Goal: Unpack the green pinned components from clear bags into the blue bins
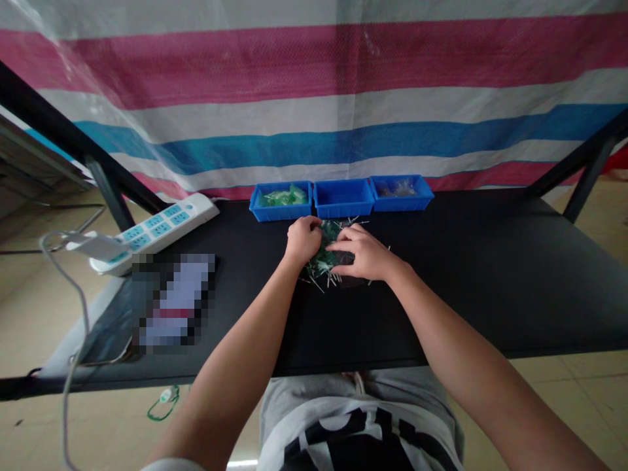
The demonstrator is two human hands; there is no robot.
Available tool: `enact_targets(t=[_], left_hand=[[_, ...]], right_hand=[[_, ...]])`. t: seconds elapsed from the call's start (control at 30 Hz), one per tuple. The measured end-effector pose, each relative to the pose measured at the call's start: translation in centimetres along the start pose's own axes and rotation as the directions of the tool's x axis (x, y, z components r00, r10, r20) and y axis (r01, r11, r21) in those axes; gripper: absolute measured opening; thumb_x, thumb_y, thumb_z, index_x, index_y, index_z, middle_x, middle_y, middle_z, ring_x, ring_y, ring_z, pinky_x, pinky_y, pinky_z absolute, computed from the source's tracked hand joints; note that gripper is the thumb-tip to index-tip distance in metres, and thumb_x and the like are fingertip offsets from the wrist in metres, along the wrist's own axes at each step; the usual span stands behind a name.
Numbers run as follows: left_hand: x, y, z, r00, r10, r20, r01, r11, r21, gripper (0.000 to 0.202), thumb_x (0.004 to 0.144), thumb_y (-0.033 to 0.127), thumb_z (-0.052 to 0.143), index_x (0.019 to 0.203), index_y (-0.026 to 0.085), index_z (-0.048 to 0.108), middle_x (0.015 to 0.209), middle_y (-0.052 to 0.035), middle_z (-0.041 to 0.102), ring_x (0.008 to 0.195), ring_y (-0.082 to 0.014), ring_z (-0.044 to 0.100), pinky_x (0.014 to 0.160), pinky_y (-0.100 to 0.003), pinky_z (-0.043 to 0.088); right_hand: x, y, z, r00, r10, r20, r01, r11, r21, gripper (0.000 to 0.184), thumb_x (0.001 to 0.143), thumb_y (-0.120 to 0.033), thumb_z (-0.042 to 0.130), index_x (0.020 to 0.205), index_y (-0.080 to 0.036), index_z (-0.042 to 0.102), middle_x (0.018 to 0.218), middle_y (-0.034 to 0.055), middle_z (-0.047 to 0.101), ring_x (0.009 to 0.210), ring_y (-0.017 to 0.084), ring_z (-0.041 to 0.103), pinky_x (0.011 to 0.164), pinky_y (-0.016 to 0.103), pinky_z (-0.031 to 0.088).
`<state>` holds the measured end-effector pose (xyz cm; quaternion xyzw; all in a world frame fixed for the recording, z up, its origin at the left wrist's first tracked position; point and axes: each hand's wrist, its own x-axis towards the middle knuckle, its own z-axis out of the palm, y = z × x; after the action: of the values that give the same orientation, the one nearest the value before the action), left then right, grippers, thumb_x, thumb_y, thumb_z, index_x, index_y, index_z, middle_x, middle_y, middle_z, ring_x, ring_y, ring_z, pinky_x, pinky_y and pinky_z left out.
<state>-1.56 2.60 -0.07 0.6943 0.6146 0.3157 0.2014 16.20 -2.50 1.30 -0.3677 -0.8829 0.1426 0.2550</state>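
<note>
A loose pile of small green parts with thin metal leads (pixel 328 261) lies on the black table (pixel 466 288), just in front of three blue bins. My left hand (pixel 303 239) is curled closed at the pile's left side, fingers pinched on some of the parts. My right hand (pixel 362 252) rests on the pile's right side, fingers bent down over it and pressed together; what they grip is hidden. The left blue bin (pixel 281 201) holds pale green parts, the middle bin (pixel 343 197) looks empty, and the right bin (pixel 401 192) holds a few clear pieces.
A white power strip (pixel 157 230) with blue sockets lies at the table's left, its grey cable (pixel 69 314) hanging off the edge. A blurred flat object (pixel 171 301) lies near the left front. A striped tarp (pixel 314 98) hangs behind. Black frame bars (pixel 59 131) slant at both sides.
</note>
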Motion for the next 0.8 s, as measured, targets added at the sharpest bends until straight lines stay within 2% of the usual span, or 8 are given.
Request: enact_targets(t=[0.2,0.4,0.57,0.67,0.8], left_hand=[[0.2,-0.4,0.7,0.998,-0.065,-0.026,0.055,0.960,-0.274,0.031,0.074,0.013,0.048,0.094,0.015,0.071,0.096,-0.0062,0.074,0.090,-0.0200,0.066,0.084,-0.030,0.050],[0.3,-0.8,0.9,1.000,-0.018,0.023,0.025,0.950,-0.311,0.028,0.073,0.017,0.050,0.090,0.019,0.072,0.094,-0.0039,0.074,0.088,-0.0203,0.066,0.086,-0.031,0.049],[0.5,-0.9,0.8,1.000,-0.025,0.016,0.029,0.938,-0.347,0.025,0.074,0.024,0.052,0.088,0.018,0.073,0.089,-0.0035,0.074,0.083,-0.0187,0.065,0.080,-0.030,0.049],[0.6,-1.0,0.8,0.999,-0.041,0.021,0.045,0.932,-0.359,0.026,0.073,0.027,0.054,0.087,0.017,0.073,0.086,-0.0040,0.073,0.079,-0.0182,0.063,0.076,-0.029,0.048],[0.6,-1.0,0.9,0.998,-0.057,0.016,0.058,0.919,-0.389,0.025,0.073,0.030,0.056,0.086,0.016,0.072,0.081,-0.0036,0.072,0.076,-0.0176,0.062,0.074,-0.029,0.048]], right_hand=[[0.1,-0.2,0.9,1.000,-0.015,0.023,0.016,0.999,-0.046,0.028,0.077,-0.036,0.074,0.100,-0.020,0.076,0.091,0.0082,0.056,0.093,0.023,0.048,0.087,0.040,0.046],[0.2,-0.3,0.9,0.999,-0.033,0.002,0.033,0.999,0.004,0.020,0.081,-0.033,0.070,0.093,-0.019,0.078,0.084,0.0073,0.057,0.085,0.021,0.050,0.078,0.036,0.046],[0.2,-0.2,0.7,0.993,-0.049,-0.108,0.059,0.994,0.089,0.017,0.086,-0.033,0.065,0.087,-0.021,0.077,0.076,0.0053,0.060,0.079,0.019,0.052,0.075,0.034,0.046],[0.3,-0.3,0.2,0.983,-0.011,-0.183,0.041,0.987,0.157,0.022,0.087,-0.038,0.063,0.082,-0.021,0.076,0.073,0.0042,0.061,0.074,0.018,0.054,0.073,0.033,0.046],[0.2,-0.2,-0.7,0.959,0.123,-0.256,-0.050,0.960,0.276,0.030,0.088,-0.044,0.060,0.078,-0.020,0.074,0.072,0.0036,0.065,0.071,0.016,0.058,0.071,0.031,0.046]])
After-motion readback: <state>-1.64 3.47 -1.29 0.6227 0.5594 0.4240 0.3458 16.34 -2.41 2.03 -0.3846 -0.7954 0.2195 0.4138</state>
